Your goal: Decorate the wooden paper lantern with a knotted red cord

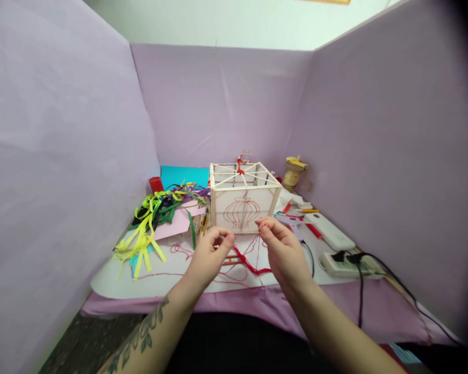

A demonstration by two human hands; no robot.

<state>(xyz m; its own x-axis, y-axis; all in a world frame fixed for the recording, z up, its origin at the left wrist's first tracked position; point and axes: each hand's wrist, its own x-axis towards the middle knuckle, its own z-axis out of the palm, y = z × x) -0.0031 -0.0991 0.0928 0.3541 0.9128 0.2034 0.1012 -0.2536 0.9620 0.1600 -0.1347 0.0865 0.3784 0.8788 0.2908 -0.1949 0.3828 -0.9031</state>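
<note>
My left hand [213, 252] is closed in a pinch, thumb against the curled fingers; whatever it holds is too fine to make out. Level with it, my right hand [286, 249] pinches what looks like thin red thread, with a speck of red at the fingertips. Just beyond both hands stands a box-shaped lantern [242, 210], a wooden-stick frame with white sides. A lantern is drawn in red on its front, and a red cord knot [240, 167] sits where its top sticks cross. Below my hands lie a bundle of red cord [251, 266] and loose red thread [230, 282].
Yellow-green strips [146, 231], pink paper [175, 222] and blue card [185, 175] lie left. On the right are a white power bank-like block [331, 231], a power strip [349, 264] with black cables and a yellow-lidded cup [292, 174]. Lilac panels [222, 98] enclose the table.
</note>
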